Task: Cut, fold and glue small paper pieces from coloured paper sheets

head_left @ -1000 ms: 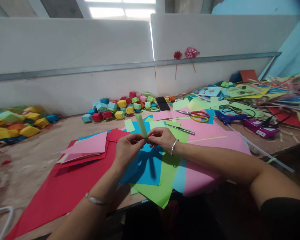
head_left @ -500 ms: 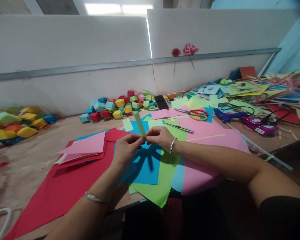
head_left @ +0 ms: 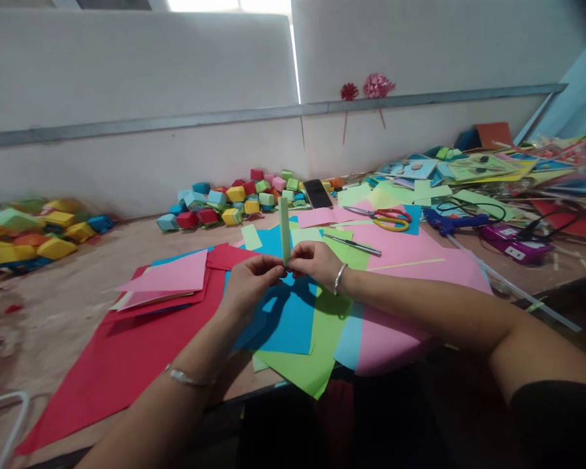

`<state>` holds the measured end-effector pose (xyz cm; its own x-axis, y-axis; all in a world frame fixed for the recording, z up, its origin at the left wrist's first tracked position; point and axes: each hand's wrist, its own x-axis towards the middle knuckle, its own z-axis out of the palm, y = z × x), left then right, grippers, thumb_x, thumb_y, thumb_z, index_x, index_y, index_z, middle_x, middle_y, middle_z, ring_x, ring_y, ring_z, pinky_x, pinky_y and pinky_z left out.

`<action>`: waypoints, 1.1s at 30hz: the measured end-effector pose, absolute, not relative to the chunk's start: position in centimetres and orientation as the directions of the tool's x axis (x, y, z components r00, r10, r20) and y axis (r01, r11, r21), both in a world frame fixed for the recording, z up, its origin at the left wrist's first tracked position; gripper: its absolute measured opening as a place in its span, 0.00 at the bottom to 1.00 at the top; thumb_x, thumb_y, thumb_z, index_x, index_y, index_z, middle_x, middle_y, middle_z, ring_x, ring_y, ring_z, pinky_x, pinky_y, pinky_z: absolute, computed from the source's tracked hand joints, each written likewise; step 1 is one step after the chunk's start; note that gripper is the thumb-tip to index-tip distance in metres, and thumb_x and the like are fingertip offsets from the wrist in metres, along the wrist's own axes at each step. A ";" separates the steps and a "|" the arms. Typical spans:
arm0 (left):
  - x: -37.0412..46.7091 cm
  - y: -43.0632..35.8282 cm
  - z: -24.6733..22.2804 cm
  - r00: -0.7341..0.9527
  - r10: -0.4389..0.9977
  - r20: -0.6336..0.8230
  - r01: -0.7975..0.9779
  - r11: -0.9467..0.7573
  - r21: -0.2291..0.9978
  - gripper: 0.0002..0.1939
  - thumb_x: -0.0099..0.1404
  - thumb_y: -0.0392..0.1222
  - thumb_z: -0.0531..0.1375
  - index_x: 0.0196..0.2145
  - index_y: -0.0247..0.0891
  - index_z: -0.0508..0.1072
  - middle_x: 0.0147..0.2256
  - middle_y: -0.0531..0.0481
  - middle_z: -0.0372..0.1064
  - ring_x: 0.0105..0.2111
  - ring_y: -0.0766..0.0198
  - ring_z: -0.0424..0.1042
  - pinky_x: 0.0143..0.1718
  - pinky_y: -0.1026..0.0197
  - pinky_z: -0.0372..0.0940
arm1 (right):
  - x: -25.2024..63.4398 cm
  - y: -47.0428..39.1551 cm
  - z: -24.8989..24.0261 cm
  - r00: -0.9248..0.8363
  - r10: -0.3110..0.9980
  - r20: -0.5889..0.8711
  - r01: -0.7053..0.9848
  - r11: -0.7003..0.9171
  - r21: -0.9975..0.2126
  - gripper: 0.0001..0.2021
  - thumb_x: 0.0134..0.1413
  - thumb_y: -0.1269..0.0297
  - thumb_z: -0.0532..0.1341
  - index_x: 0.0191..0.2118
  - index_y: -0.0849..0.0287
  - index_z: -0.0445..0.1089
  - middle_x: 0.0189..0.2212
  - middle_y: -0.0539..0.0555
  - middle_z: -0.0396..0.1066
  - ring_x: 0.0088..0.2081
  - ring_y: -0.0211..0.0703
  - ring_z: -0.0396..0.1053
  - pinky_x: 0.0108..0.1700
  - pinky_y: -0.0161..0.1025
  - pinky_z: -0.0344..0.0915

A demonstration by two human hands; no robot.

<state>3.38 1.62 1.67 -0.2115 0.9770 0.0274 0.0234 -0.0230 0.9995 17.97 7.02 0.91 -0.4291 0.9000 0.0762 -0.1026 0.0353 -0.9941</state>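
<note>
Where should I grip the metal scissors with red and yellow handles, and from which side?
By the red and yellow loop handles, probably, coming from above and the near right: the metal scissors lie flat, slim blades pointing left, handles turned right.

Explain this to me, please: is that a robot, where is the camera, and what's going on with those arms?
There's no machine here. You see a person's bare left hand and right hand, viewed by one camera worn on the head, looking forward and down.

The fingertips of both hands meet at the lower end of a pale green strip, holding it upright.

Below, on the table, are coloured sheets, including a red sheet and a blue sheet. Farther back lie scissors, a phone and a heap of small coloured blocks; off to the right is a blue glue gun.
</note>
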 end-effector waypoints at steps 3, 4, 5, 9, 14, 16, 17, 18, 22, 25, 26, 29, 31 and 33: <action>3.4 1.6 1.6 -0.207 0.977 0.044 0.024 -0.039 0.999 0.20 0.33 0.44 0.75 0.26 0.35 0.77 0.23 0.51 0.75 0.24 0.65 0.71 0.28 0.63 0.65 | 18.0 6.9 0.9 -0.430 0.899 0.084 -0.088 0.051 -0.995 0.09 0.44 0.75 0.65 0.23 0.59 0.64 0.15 0.43 0.67 0.18 0.31 0.67 0.21 0.28 0.61; 3.4 1.6 1.6 -0.212 0.976 0.052 0.028 -0.047 0.998 0.20 0.33 0.43 0.75 0.26 0.35 0.77 0.23 0.51 0.75 0.25 0.65 0.71 0.29 0.63 0.65 | 18.0 6.9 0.9 -0.433 0.897 0.092 -0.089 0.059 -0.994 0.09 0.44 0.74 0.65 0.23 0.59 0.64 0.15 0.43 0.67 0.18 0.31 0.67 0.21 0.27 0.60; 3.4 1.6 1.5 -0.220 0.973 0.065 0.037 -0.058 0.998 0.19 0.34 0.43 0.74 0.25 0.35 0.76 0.23 0.51 0.75 0.25 0.65 0.71 0.29 0.63 0.65 | 18.0 6.9 0.8 -0.437 0.894 0.101 -0.091 0.068 -0.994 0.09 0.44 0.74 0.65 0.23 0.59 0.64 0.15 0.43 0.67 0.19 0.31 0.67 0.21 0.27 0.60; 3.4 1.6 1.4 -0.232 0.965 0.119 0.091 -0.100 0.991 0.15 0.37 0.43 0.72 0.25 0.35 0.76 0.23 0.51 0.75 0.25 0.65 0.71 0.29 0.63 0.64 | 18.1 7.1 0.6 -0.458 0.880 0.126 -0.090 0.096 -0.991 0.09 0.42 0.73 0.65 0.23 0.59 0.63 0.16 0.43 0.67 0.19 0.31 0.67 0.22 0.28 0.61; 3.3 1.6 1.5 -0.193 0.969 0.154 0.178 -0.120 0.977 0.11 0.39 0.40 0.70 0.22 0.36 0.76 0.22 0.52 0.73 0.24 0.66 0.69 0.28 0.64 0.62 | 18.2 7.2 0.4 -0.482 0.861 0.162 -0.118 0.120 -0.986 0.10 0.37 0.73 0.67 0.25 0.59 0.63 0.18 0.42 0.67 0.19 0.31 0.66 0.23 0.30 0.63; 3.3 1.6 1.6 -0.181 0.972 0.151 0.184 -0.117 0.976 0.12 0.39 0.41 0.71 0.22 0.36 0.75 0.22 0.52 0.73 0.24 0.66 0.69 0.29 0.64 0.62 | 18.2 7.2 0.4 -0.475 0.862 0.179 -0.132 0.131 -0.983 0.11 0.35 0.74 0.66 0.25 0.58 0.62 0.17 0.41 0.65 0.19 0.31 0.65 0.23 0.30 0.63; 3.4 1.6 1.6 -0.179 0.973 0.147 0.177 -0.115 0.977 0.12 0.38 0.41 0.71 0.23 0.36 0.76 0.22 0.52 0.73 0.25 0.66 0.69 0.29 0.64 0.63 | 18.2 7.2 0.4 -0.467 0.864 0.188 -0.136 0.140 -0.981 0.11 0.35 0.74 0.65 0.25 0.58 0.62 0.17 0.40 0.65 0.19 0.31 0.65 0.23 0.30 0.63; 3.4 1.5 1.7 -0.179 0.974 0.140 0.168 -0.110 0.980 0.13 0.38 0.42 0.72 0.23 0.36 0.76 0.23 0.52 0.74 0.25 0.66 0.69 0.29 0.64 0.63 | 18.1 7.3 0.3 -0.459 0.866 0.198 -0.137 0.150 -0.979 0.10 0.35 0.74 0.64 0.25 0.58 0.62 0.17 0.40 0.65 0.20 0.31 0.65 0.23 0.30 0.63; 3.5 1.5 1.6 -0.189 0.975 0.113 0.103 -0.095 0.990 0.15 0.38 0.45 0.73 0.22 0.35 0.75 0.21 0.51 0.73 0.24 0.66 0.69 0.28 0.64 0.63 | 18.0 7.4 0.3 -0.458 0.856 0.241 -0.128 0.205 -0.971 0.12 0.36 0.74 0.62 0.31 0.58 0.63 0.19 0.41 0.67 0.21 0.32 0.65 0.25 0.31 0.62; 3.4 1.6 1.4 -0.201 0.978 0.060 -0.018 -0.065 0.998 0.19 0.34 0.44 0.75 0.25 0.36 0.76 0.22 0.52 0.74 0.24 0.65 0.70 0.28 0.63 0.64 | 18.1 7.5 0.2 -0.458 0.839 0.293 -0.099 0.279 -0.955 0.16 0.39 0.73 0.62 0.38 0.58 0.64 0.19 0.40 0.67 0.23 0.33 0.65 0.28 0.31 0.62; 3.4 1.7 1.4 -0.204 0.978 0.031 -0.060 -0.044 0.997 0.21 0.33 0.44 0.76 0.26 0.36 0.76 0.22 0.52 0.74 0.25 0.65 0.71 0.28 0.63 0.64 | 18.1 7.5 0.1 -0.458 0.831 0.314 -0.080 0.313 -0.946 0.16 0.40 0.72 0.62 0.39 0.57 0.64 0.19 0.40 0.66 0.23 0.33 0.65 0.29 0.32 0.62; 3.4 1.9 1.3 -0.206 0.978 -0.037 -0.113 0.013 0.993 0.22 0.30 0.42 0.77 0.26 0.37 0.78 0.23 0.50 0.74 0.24 0.65 0.70 0.27 0.63 0.64 | 18.3 7.5 0.0 -0.469 0.803 0.368 -0.021 0.407 -0.913 0.15 0.43 0.72 0.63 0.40 0.57 0.65 0.21 0.41 0.68 0.25 0.34 0.67 0.31 0.32 0.63; 3.4 1.9 1.4 -0.203 0.978 -0.052 -0.111 0.030 0.993 0.20 0.29 0.41 0.76 0.24 0.37 0.79 0.23 0.49 0.75 0.24 0.65 0.69 0.26 0.62 0.64 | 18.4 7.5 -0.1 -0.483 0.793 0.372 -0.010 0.420 -0.907 0.13 0.45 0.72 0.63 0.39 0.57 0.65 0.23 0.43 0.69 0.26 0.34 0.68 0.32 0.33 0.65; 3.3 1.8 1.6 -0.196 0.979 -0.057 -0.107 0.036 0.994 0.18 0.30 0.40 0.76 0.22 0.37 0.79 0.23 0.49 0.75 0.24 0.64 0.69 0.26 0.61 0.64 | 18.3 7.4 -0.3 -0.492 0.796 0.354 -0.024 0.394 -0.919 0.11 0.46 0.72 0.63 0.38 0.57 0.65 0.24 0.44 0.71 0.26 0.34 0.69 0.32 0.33 0.67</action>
